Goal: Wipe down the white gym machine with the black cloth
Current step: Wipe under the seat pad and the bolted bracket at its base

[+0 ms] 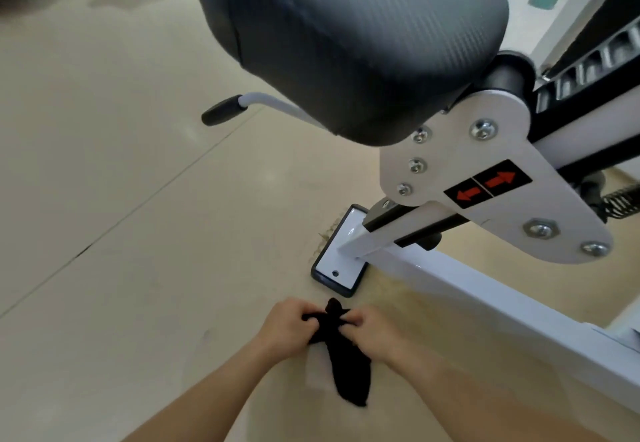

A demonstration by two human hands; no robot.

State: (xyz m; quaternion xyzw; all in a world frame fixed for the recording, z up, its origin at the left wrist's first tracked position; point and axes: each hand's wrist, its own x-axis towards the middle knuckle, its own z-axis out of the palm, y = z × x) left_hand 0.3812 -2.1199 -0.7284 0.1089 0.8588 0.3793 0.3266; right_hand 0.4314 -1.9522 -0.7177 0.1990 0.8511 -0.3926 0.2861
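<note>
Fingers of both the left hand (pixel 289 325) and the right hand (pixel 372 329) pinch the black cloth (pixel 346 362), held above the floor (pixel 121 199), probably to bunch it into a wiping pad. Just ahead stands the white gym machine (pixel 467 171), its foot plate (pixel 337 261) nearest, so a short reach should start the wipe.

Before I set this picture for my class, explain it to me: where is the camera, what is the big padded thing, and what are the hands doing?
This picture comes from a camera worn on a person's head, looking down at their arms. The left hand and right hand pinch a crumpled black cloth, whose tail hangs down. Beyond them is a white metal gym machine: a dark grey padded cushion on top, a white foot plate resting on the beige floor. The cloth touches no part of the machine.
</note>
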